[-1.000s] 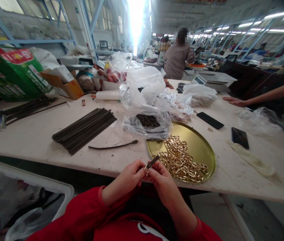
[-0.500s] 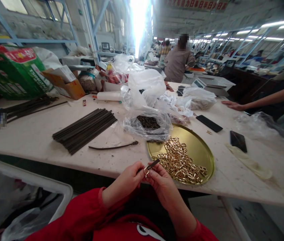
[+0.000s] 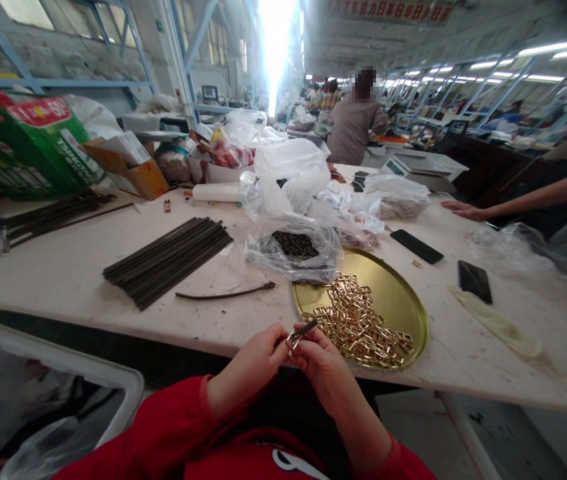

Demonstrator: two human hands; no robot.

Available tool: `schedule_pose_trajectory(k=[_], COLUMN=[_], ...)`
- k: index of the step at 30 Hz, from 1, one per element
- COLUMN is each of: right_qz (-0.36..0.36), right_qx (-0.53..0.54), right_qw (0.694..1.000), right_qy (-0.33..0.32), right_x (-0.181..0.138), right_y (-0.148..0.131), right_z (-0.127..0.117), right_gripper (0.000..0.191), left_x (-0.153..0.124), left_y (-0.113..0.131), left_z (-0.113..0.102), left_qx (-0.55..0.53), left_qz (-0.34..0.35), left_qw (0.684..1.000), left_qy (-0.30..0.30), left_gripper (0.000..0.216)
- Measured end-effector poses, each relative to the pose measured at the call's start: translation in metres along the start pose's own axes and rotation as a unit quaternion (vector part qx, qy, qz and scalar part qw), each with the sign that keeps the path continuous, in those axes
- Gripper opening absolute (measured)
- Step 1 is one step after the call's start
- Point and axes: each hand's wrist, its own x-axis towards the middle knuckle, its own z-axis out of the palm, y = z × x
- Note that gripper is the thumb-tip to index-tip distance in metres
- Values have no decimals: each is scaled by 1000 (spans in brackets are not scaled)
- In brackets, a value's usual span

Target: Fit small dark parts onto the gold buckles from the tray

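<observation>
My left hand (image 3: 262,352) and my right hand (image 3: 322,363) meet at the table's front edge, both with fingers closed. Between them is a dark strap (image 3: 306,328) threaded through a small gold buckle (image 3: 292,341). The left fingers grip the strap at the buckle's left side. My right thumb and fingers pinch at the buckle's right side, with the strap's short end sticking out above them. Just beyond, a round gold tray (image 3: 406,293) holds a heap of gold buckles (image 3: 363,323). One loose dark strap (image 3: 223,294) with a knobbed end lies left of the tray.
A row of dark strips (image 3: 168,263) lies on the table (image 3: 258,313) at left. Behind the tray sits an open plastic bag (image 3: 258,250) of small dark pieces (image 3: 294,244). Two black phones (image 3: 416,246) lie at right, near another person's hand (image 3: 466,211). A white bin (image 3: 136,390) stands lower left.
Both hands still hold the strap and buckle in nearly the same place. The buckle's tilt differs slightly, and the whole view has shifted a touch.
</observation>
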Motion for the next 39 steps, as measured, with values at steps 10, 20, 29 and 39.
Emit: schedule_pose_trajectory(k=[10, 20, 29, 39], right_qz=[13, -6, -36, -22], right_qx=[20, 0, -88, -13], right_qw=[1000, 1000, 995, 998], right_qy=[16, 2, 21, 61], right_x=[4, 3, 9, 10], right_y=[0, -1, 5, 5], right_z=[0, -2, -9, 0], right_gripper=[31, 31, 32, 33], left_x=[0, 0, 9, 12], left_y=[-4, -4, -8, -13], left_z=[7, 6, 11, 15], left_qx=[27, -99, -89, -1], left_qz=[10, -14, -35, -18], left_qw=[1000, 995, 995, 997], left_qy=[7, 5, 22, 70], left_gripper=[19, 17, 17, 14])
